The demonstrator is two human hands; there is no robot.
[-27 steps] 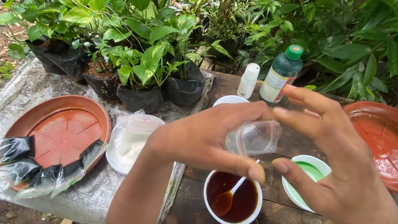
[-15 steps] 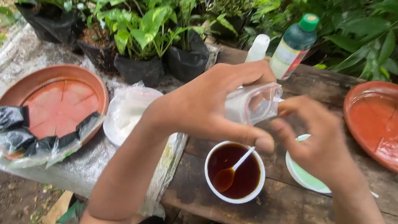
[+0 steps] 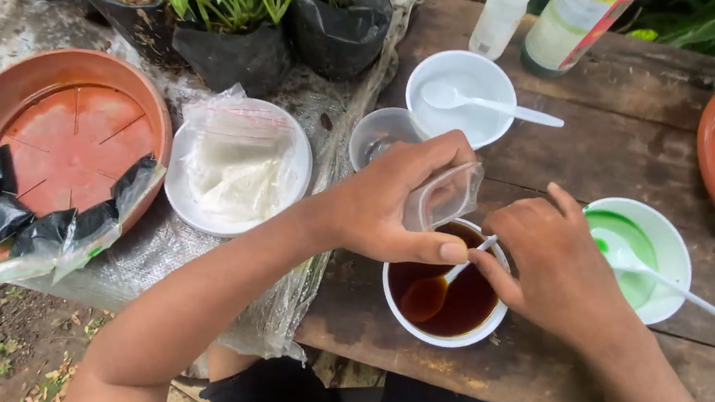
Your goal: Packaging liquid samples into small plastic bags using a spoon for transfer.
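My left hand [image 3: 398,201] grips a small clear plastic cup [image 3: 442,195], tipped on its side over a white bowl of dark brown liquid [image 3: 445,303]. My right hand [image 3: 550,261] rests at the bowl's right rim and pinches the handle of a white plastic spoon [image 3: 443,284] that dips into the liquid. Both hands touch above the bowl on the wooden table [image 3: 600,149].
A white bowl with green liquid and a spoon [image 3: 642,254] sits at right. Behind are a white bowl with a spoon [image 3: 466,96], a clear cup [image 3: 379,135], two bottles [image 3: 570,23], potted plants [image 3: 232,40], terracotta saucers [image 3: 57,128] and a bag on a plate [image 3: 235,163].
The camera has moved closer and lower. My left hand brought the clear cup down over the brown bowl, and my right hand dropped from the cup to the spoon handle.
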